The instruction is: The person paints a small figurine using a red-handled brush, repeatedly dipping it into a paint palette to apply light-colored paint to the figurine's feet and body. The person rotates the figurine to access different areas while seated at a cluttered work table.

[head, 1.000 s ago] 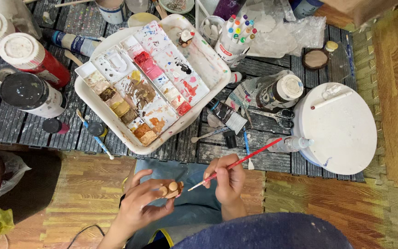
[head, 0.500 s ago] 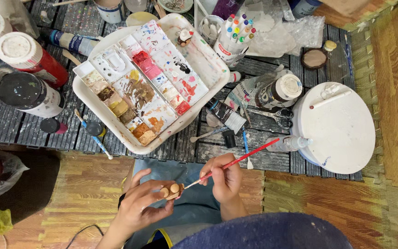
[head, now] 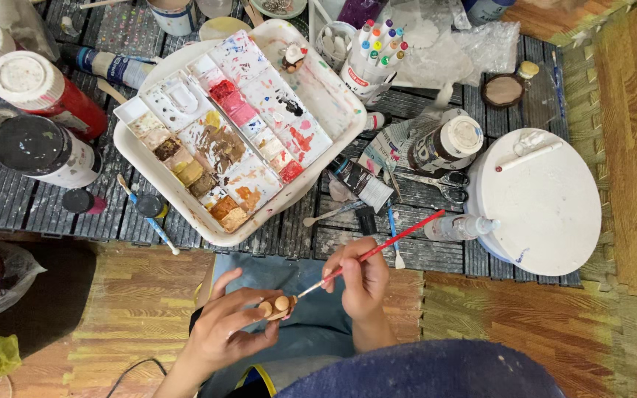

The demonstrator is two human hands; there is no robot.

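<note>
painting now: the right hand [head: 363, 284] pinches a red-handled thin paintbrush [head: 371, 255], tip touching the small tan wooden figurine [head: 277, 306] gripped by the left hand [head: 224, 332] near the lap. a reload looks next, from the white plastic paint palette [head: 239, 129] far left.

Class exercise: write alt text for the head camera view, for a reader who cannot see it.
Seen from above, a left hand holds a small wooden figure while the right hand touches a red-handled paintbrush to it. Beyond lies a paint-smeared white palette tray.
</note>
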